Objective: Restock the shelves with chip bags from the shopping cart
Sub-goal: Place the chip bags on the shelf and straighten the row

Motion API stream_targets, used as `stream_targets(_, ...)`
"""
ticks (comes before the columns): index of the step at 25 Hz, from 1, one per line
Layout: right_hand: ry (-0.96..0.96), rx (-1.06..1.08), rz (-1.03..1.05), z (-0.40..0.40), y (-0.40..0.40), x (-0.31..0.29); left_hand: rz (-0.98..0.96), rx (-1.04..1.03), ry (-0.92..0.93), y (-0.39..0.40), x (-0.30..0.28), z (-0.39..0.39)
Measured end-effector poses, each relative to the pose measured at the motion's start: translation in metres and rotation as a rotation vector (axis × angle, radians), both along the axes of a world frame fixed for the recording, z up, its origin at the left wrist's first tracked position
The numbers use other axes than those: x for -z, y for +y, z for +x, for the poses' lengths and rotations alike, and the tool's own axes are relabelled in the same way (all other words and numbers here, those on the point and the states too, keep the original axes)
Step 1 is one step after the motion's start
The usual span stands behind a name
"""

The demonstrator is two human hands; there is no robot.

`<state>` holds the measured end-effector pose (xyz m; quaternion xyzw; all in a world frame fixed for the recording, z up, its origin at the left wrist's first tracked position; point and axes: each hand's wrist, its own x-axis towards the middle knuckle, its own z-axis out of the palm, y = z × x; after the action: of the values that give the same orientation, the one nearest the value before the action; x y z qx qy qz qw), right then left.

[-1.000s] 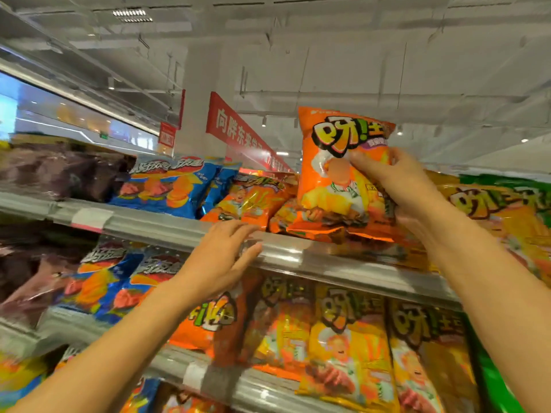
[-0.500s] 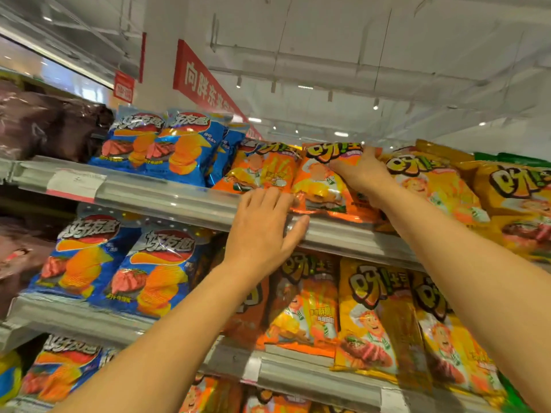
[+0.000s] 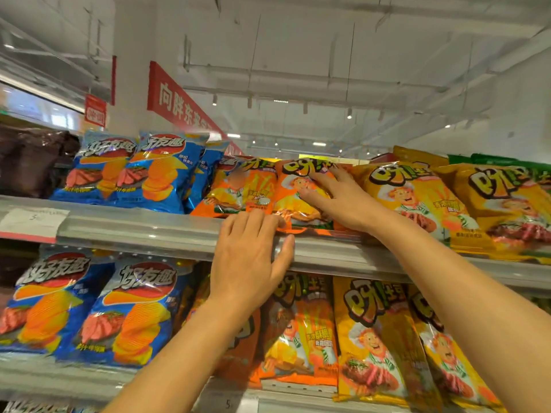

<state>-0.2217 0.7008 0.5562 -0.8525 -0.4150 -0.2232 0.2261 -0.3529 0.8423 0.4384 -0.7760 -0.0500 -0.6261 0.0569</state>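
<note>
On the top shelf [image 3: 143, 231], an orange bag [image 3: 293, 201] stands tilted back in the row, its lower edge against the shelf's clear front rail. The right hand [image 3: 337, 201] lies over the bag's right side with its fingers [image 3: 319, 186] spread and fairly straight, pressing on the front of the packet; the thumb tip touches the face near the printed cartoon cook. Nothing is curled round the bag. The left hand [image 3: 250, 257] rests on the rail just below and left of the bag, fingers straight over the top edge and the thumb laid along the rail's front, holding nothing. The two hands are near each other but apart.

Left of the orange bag stands a second orange bag [image 3: 241, 189], touching it, and beyond that blue bags [image 3: 131, 171] fill the shelf's left part. Dark brown packets [image 3: 29, 162] sit at the far left. Right of the hand are yellow bags [image 3: 417, 198], with a strip of green packaging [image 3: 507, 159] behind them at the far right.

A paper price tag [image 3: 32, 222] hangs on the rail at the left. On the lower shelf [image 3: 59, 380], blue bags stand left, orange ones in the middle behind the left forearm, and yellow ones right. A red banner [image 3: 176, 99] with white characters hangs under the white ceiling.
</note>
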Motion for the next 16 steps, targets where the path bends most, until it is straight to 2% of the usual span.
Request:
stream_targets(3, -0.042, 0.015, -0.036, -0.002, -0.001, -0.003, -0.004, -0.013, 0.011, 0.0, -0.001, -0.002)
stream_targets(7, -0.171, 0.145, -0.086, -0.008, -0.005, -0.007, 0.004, 0.001, 0.009, -0.001, -0.001, -0.002)
stream_targets(11, -0.174, 0.14, -0.096, -0.013, -0.013, -0.008, -0.025, 0.004, 0.031, -0.002, 0.0, -0.003)
stream_targets(13, -0.229, 0.134, -0.072, -0.019, -0.016, 0.0, -0.031, -0.003, 0.048, -0.005, -0.002, -0.004)
stream_targets(16, -0.372, 0.047, 0.071, -0.034, -0.029, 0.024, -0.074, -0.015, 0.069, -0.009, -0.004, -0.01)
